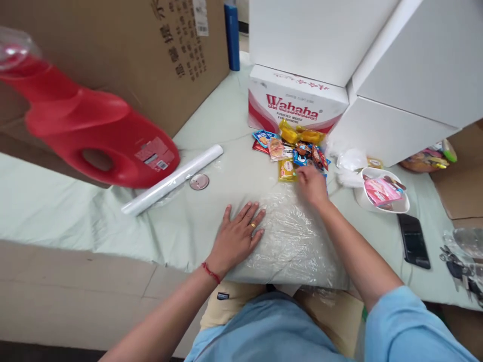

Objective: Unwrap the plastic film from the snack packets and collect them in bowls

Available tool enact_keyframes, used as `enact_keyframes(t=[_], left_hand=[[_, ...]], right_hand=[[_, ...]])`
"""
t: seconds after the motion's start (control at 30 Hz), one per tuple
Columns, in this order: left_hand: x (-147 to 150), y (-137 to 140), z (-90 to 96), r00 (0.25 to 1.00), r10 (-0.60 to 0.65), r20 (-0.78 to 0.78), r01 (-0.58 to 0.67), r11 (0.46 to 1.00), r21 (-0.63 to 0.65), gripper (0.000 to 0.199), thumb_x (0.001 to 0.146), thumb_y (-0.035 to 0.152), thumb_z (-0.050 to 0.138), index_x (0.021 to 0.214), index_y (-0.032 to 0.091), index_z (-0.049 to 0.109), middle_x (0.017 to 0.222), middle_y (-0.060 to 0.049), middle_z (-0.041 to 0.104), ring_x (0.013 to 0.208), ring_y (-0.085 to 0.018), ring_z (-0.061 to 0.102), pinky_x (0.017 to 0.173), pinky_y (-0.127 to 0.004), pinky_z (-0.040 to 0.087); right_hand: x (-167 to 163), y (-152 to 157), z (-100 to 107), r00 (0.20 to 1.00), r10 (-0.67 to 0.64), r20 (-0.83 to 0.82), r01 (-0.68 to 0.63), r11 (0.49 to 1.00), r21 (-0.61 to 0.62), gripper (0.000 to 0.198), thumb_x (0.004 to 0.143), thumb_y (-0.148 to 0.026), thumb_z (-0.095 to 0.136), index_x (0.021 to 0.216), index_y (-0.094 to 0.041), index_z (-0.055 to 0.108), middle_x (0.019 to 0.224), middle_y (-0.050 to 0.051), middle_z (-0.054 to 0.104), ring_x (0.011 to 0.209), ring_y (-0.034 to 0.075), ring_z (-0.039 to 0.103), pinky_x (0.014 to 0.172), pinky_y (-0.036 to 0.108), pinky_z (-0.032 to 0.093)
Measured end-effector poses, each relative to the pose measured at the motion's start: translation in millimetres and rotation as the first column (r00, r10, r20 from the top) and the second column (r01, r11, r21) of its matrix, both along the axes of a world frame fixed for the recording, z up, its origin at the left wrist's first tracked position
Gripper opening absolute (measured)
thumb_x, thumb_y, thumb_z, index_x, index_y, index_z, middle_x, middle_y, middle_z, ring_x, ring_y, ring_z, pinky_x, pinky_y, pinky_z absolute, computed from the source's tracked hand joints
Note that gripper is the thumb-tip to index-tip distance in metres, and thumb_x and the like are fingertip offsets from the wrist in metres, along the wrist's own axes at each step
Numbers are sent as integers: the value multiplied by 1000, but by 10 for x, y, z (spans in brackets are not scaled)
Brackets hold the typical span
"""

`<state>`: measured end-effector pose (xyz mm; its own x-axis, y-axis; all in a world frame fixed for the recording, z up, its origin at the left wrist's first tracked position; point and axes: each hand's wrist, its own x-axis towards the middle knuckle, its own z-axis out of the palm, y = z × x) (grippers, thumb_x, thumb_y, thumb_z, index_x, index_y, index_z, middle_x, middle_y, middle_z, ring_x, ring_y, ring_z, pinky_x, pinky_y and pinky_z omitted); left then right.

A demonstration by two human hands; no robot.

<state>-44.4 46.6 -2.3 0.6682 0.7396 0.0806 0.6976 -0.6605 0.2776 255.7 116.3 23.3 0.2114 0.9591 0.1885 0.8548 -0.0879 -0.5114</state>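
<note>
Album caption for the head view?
Left hand spread at the edge of clear film, right hand at wrapped snacks.

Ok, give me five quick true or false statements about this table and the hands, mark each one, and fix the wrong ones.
1. The left hand lies palm down with its fingers spread. True.
2. The right hand is at the white roll. False: it is at the wrapped snacks.
3. The Wahaha box stands just behind the snacks. True.
4. The black phone lies inside the white tub. False: it lies on the pale green cloth, near the tub.
5. The red bracelet is on the left wrist. True.
</note>
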Motion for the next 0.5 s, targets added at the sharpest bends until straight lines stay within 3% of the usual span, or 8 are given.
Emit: enact_keyframes(t=[0.07,0.17,0.27,0.33,0.43,0.5], left_hand=[[-5,-1,-15,1000,4,30,-4,1000,-11,52,110,45,38,160,31,46,170,-6,40,157,-29,40,131,-70,13],[-12,-4,-36,998,3,66,-2,1000,-13,52,110,45,38,160,31,47,171,-6,40,158,-28,39,131,-69,11],[-18,-7,-46,997,0,73,1,1000,-7,52,111,45,37,160,31,47,171,-6,39,158,-28,38,131,-70,10],[-20,-10,-47,998,-2,66,2,1000,2,52,111,45,37,159,30,47,171,-6,40,158,-28,38,131,-70,10],[-19,-12,-42,999,-8,43,7,1000,26,52,111,44,38,159,30,48,170,-7,41,158,-28,39,131,-69,11],[-18,-12,-37,999,-10,32,9,999,45,52,110,44,38,159,29,48,170,-8,41,157,-29,40,131,-69,12]], right_hand=[[248,-207,33,971,-46,-234,65,995,73,27,97,-32,50,107,-19,72,101,11,74,92,26,72,90,45,60],[498,-446,84,901,-127,-415,139,990,-2,32,92,-46,58,104,-18,70,86,6,73,74,22,71,77,41,61],[418,-463,74,964,-67,-257,52,996,-67,37,90,-50,62,108,-18,72,89,7,74,78,23,69,80,42,60],[177,-351,32,995,-9,-96,3,998,-55,46,92,-50,62,125,-18,69,107,13,74,91,27,68,89,46,57],[-290,-84,-32,994,-26,103,32,998,-55,67,94,-53,65,149,-15,54,138,23,61,121,37,60,100,51,52],[-535,93,-50,976,-49,210,68,994,-85,70,93,-50,69,152,-15,52,143,24,56,129,40,53,104,53,49]])
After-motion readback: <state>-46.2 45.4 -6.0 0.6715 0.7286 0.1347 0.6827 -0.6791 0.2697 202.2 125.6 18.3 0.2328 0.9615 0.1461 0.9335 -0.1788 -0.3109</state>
